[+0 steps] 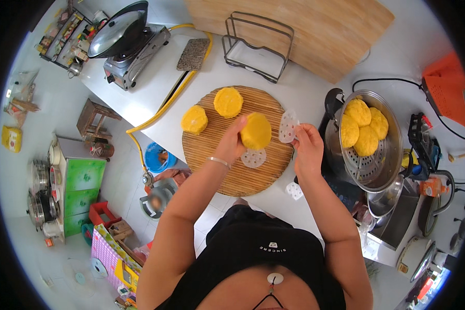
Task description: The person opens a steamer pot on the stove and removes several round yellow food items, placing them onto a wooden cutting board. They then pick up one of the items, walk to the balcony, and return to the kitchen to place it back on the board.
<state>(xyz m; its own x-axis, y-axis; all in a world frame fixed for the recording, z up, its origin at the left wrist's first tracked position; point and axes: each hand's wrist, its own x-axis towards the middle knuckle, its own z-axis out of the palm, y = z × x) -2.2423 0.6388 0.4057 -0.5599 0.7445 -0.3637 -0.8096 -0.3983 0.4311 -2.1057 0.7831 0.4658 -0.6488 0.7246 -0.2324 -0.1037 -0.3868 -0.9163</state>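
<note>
A round yellow dough piece [257, 131] rests in my left hand [231, 141], held above the ridged round wooden board [213, 170]. My right hand [309, 147] pinches a thin, perforated white liner [288, 126] by its edge, apart from the dough. On the board lies another perforated liner [254, 157], partly beneath the held dough. Two more yellow dough pieces sit at the board's far left, one [228, 102] near the back and one [194, 119] at the left rim. To the right, a metal steamer pot [372, 174] with a perforated floor contains several yellow dough pieces [366, 141].
A small stack of perforated liners [294, 190] lies by the counter's front edge. Behind the board stands a black wire rack [257, 46]. A yellow gas hose [166, 104] crosses the counter from a gas stove [135, 58] bearing a lidded wok [118, 31]. A sink [397, 217] is at right.
</note>
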